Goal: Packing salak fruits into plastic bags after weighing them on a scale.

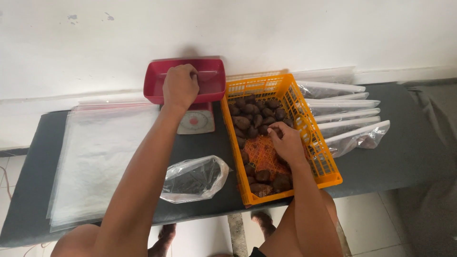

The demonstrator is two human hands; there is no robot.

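My left hand [180, 87] rests in the red bowl [214, 88] that sits on a small kitchen scale [196, 121] at the back of the dark table; its fingers are curled over something I cannot make out. My right hand [285, 140] reaches into the orange plastic crate [323, 162], fingers closed around one of the dark brown roundish fruits [257, 116] that fill it. An orange net lies under the fruits in the crate's middle.
A stack of flat clear plastic bags [95, 157] lies at the left. An open clear bag [195, 178] sits near the front edge. Several filled, sealed bags [347, 119] lie right of the crate. The dark table [409, 152] stands against a white wall.
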